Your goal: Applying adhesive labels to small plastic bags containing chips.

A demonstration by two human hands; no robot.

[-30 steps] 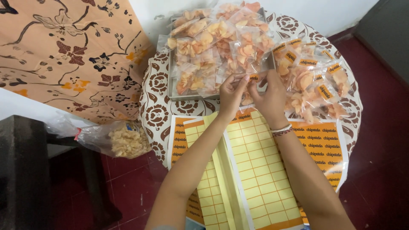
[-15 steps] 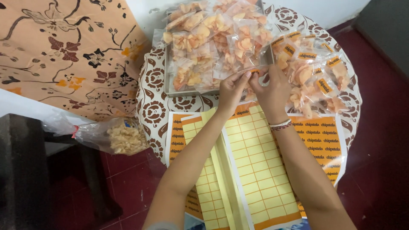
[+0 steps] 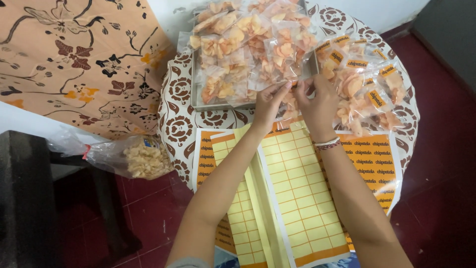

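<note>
Head view: left hand (image 3: 270, 101) and right hand (image 3: 317, 99) pinch one clear chip packet (image 3: 292, 79) together over the tray (image 3: 196, 94), best held taut and level above the sticker sheet (image 3: 297, 198).

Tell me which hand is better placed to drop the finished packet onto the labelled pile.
Probably the right hand. It sits beside the labelled packets on the table's right side, while the left hand is nearer the tray of unlabelled packets. Both hands are pinching the same small packet.
</note>
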